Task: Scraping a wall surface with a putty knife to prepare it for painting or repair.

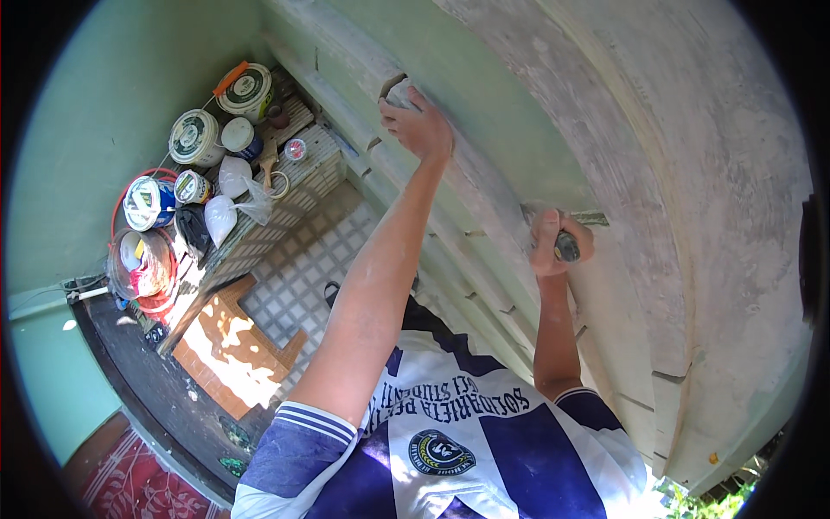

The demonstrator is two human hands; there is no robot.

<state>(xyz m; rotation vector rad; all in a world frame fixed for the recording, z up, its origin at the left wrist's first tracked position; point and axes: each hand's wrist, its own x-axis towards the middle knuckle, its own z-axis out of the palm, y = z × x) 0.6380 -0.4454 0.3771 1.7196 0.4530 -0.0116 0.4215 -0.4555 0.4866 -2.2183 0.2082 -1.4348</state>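
The person stands high up against a curved, plaster-grey moulding [605, 130] that runs along a pale green wall [112, 112], both arms raised and the hands well apart. The left hand [421, 128] presses a small pale pad [399, 92], perhaps sandpaper, though I cannot tell, flat against a stepped ridge of the moulding, fingers closed over it. The right hand [558, 240] is clamped around the dark handle of a scraper [577, 227], whose thin blade lies against the moulding just to the right of the fist. Both forearms are dusted white.

Far below, on a slatted platform [303, 164] by the wall, stand several paint buckets [197, 137] with round lids, a red-rimmed bucket [143, 264], a few white plastic bags [226, 212] and a black one beside them. Next to the platform is a checkered tiled floor [320, 259], and a sunlit wooden board [238, 346] lies at its edge.
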